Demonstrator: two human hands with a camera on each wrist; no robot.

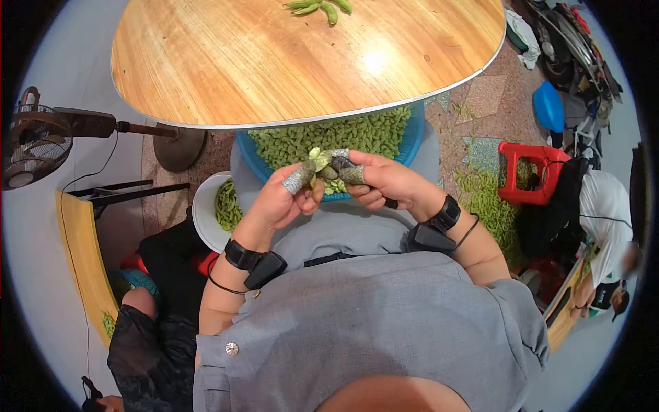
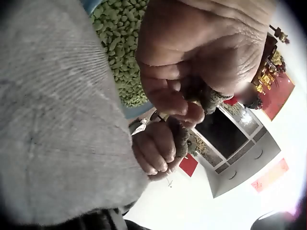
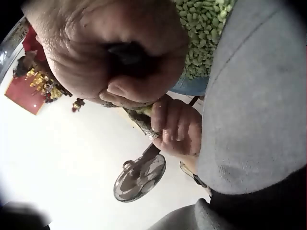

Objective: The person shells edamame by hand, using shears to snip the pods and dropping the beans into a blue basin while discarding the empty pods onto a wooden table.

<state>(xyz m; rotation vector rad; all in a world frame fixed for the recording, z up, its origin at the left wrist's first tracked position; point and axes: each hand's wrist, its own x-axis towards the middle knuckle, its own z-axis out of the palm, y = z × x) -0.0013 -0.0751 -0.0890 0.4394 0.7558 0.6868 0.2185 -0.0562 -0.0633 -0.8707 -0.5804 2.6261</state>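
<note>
In the head view both hands meet over a blue basin (image 1: 420, 137) of shelled green beans (image 1: 268, 143). The left hand (image 1: 280, 199) pinches an opened green bean pod (image 1: 321, 159) between thumb and fingers. Facing it, the right hand (image 1: 395, 182) has its fingers curled round a black-handled tool (image 1: 391, 203), whose dark end shows inside the palm in the right wrist view; its working end is hidden. Grey, silvery wrapping (image 1: 296, 180) covers thumbs and fingertips. The hands touch or nearly touch at the pod.
A wooden table (image 1: 288, 75) with a few bean pods (image 1: 328, 8) stands ahead. At left are a white bucket (image 1: 203, 213) of pods and a fan (image 1: 41, 147). A red stool (image 1: 511, 175) and pods (image 1: 484, 199) on the floor lie right; other people sit at both sides.
</note>
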